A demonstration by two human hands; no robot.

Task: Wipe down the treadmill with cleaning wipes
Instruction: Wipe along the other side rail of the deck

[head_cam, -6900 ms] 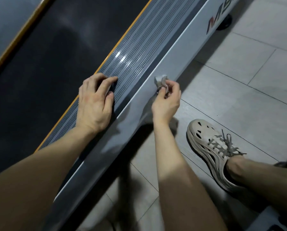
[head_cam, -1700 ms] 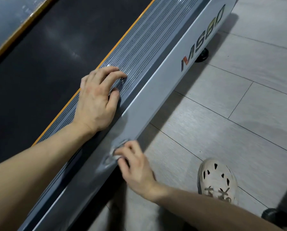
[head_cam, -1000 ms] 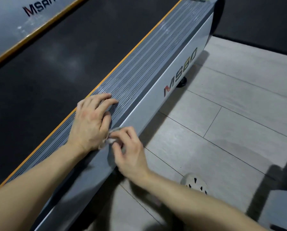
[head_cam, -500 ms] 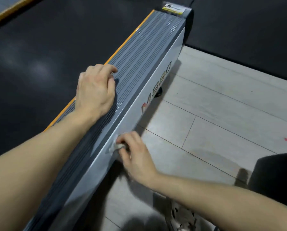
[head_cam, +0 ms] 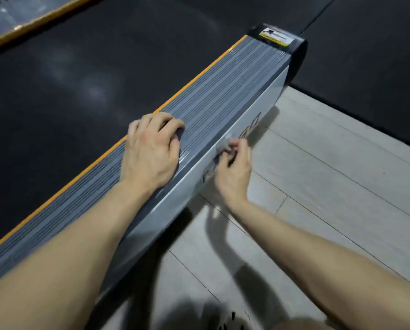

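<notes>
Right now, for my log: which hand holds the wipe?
The right hand pinches the wipe against the grey side panel; the left hand rests on the ribbed rail.

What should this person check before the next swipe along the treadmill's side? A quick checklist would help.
1. The wipe is pinched in the right hand: ok.
2. The wipe is pressed against the silver side panel: ok.
3. The left hand is braced on the ribbed side rail: ok.
4. The panel ahead, up to the black end cap, has nothing in the way: ok.
5. The wipe is damp and clean enough: cannot tell, it is blurred.
</notes>
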